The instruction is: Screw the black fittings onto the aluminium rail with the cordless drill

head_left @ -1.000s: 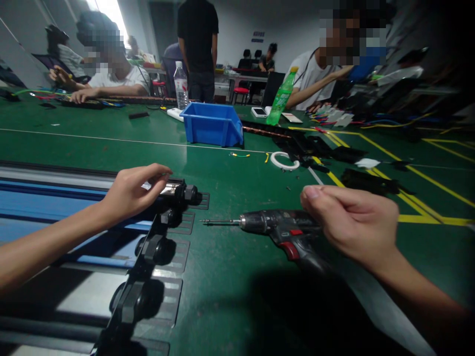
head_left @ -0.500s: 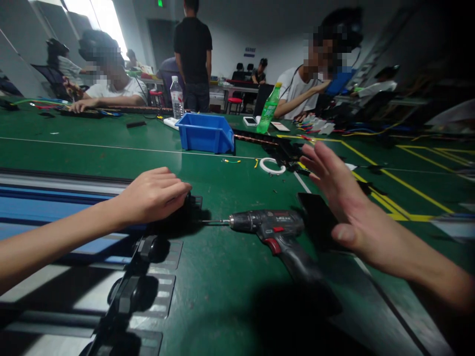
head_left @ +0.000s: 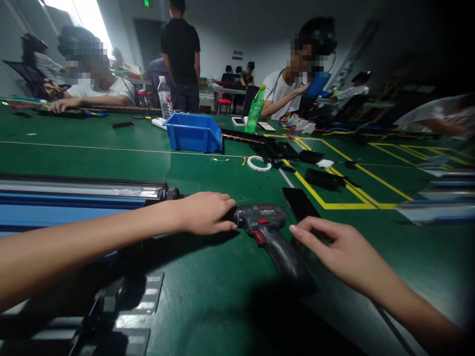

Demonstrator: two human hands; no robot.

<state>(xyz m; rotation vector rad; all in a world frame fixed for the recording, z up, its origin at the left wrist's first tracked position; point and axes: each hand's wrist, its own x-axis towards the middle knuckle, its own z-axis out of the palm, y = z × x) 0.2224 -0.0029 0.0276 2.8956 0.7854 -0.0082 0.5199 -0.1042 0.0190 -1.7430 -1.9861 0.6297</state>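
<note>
Since the earlier frame, the left hand (head_left: 205, 213) has shifted onto the front of the drill (head_left: 270, 232), its grip impossible to tell; the right hand (head_left: 332, 242), lowered, hovers slack and holding nothing by the phone (head_left: 297, 201). The drill lies sideways, presumably for stability, well in from the far edge of the worktop (head_left: 226, 296), its lettering too blurred to read.

Behind are 2 red stools (head_left: 224, 101) and a bright window (head_left: 87, 17).

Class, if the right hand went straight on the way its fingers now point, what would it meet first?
Most likely the drill, just ahead of the right hand. Depth is hard to judge, though, so the hand might pass above it.
</note>
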